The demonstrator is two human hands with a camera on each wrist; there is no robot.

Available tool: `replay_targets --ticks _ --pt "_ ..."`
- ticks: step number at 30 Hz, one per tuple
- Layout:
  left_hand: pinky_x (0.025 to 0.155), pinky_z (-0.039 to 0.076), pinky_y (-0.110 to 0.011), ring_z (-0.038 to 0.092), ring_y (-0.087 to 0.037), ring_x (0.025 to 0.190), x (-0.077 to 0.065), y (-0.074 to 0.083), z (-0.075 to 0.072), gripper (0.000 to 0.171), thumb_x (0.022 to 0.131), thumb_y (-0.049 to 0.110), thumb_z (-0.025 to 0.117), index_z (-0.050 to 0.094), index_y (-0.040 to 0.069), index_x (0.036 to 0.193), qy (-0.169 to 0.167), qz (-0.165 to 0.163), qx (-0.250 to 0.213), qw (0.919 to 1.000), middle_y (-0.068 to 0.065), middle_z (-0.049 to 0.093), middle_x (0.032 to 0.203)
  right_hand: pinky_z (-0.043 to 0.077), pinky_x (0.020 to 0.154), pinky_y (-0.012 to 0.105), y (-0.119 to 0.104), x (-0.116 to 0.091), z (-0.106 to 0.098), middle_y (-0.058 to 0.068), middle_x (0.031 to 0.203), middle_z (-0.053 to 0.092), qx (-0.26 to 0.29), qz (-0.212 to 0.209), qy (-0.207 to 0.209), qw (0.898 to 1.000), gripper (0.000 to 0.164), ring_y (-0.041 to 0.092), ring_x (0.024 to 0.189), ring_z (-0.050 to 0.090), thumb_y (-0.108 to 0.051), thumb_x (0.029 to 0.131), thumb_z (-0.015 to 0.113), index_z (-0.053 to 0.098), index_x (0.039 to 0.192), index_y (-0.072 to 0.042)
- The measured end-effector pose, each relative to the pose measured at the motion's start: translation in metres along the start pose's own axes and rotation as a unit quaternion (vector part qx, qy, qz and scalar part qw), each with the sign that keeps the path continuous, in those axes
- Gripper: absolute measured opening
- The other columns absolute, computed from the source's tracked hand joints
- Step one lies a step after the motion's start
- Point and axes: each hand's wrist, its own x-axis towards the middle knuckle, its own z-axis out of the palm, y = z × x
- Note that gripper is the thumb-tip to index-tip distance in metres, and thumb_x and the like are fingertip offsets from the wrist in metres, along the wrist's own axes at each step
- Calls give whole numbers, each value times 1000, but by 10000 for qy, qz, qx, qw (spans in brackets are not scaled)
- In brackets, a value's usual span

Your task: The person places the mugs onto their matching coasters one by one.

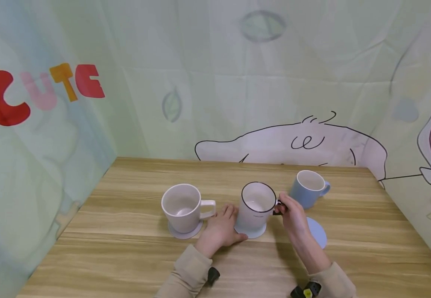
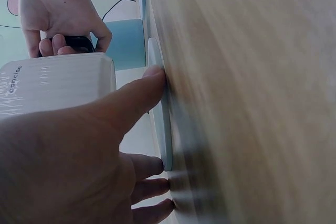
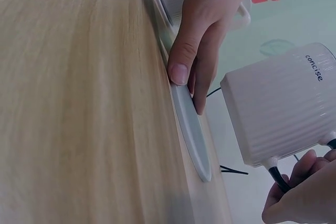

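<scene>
By its black handle my right hand (image 1: 292, 212) grips a white ribbed mug (image 1: 251, 216) with a dark rim and the word "concise" on its side. Both wrist views show a gap between the mug's base and a pale round coaster (image 3: 195, 135) under it. My left hand (image 1: 220, 229) holds that coaster (image 2: 167, 135) at its edge, thumb on the near side and fingers on the left side. Just left of this hand, a plain white mug (image 1: 183, 220) stands on another pale coaster (image 1: 185, 235), its handle pointing toward the fingers.
Behind my right hand stands a light blue mug (image 1: 304, 196), handle to the right. A blue round coaster (image 1: 317, 232) lies on the wooden table (image 1: 126, 248), partly behind my right wrist. Printed cloth (image 1: 144, 82) walls the table's back and sides.
</scene>
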Motion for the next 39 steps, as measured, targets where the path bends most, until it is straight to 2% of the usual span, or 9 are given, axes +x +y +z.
replay_targets --ticks 39 --pt "112 36 -51 26 -27 147 -1 0 -1 87 84 55 65 35 6 148 44 -17 -5 10000 -10 29 158 38 73 21 15 0 -3 -8 56 37 -16 157 -96 9998 45 8 63 45 -12 103 36 45 59 -17"
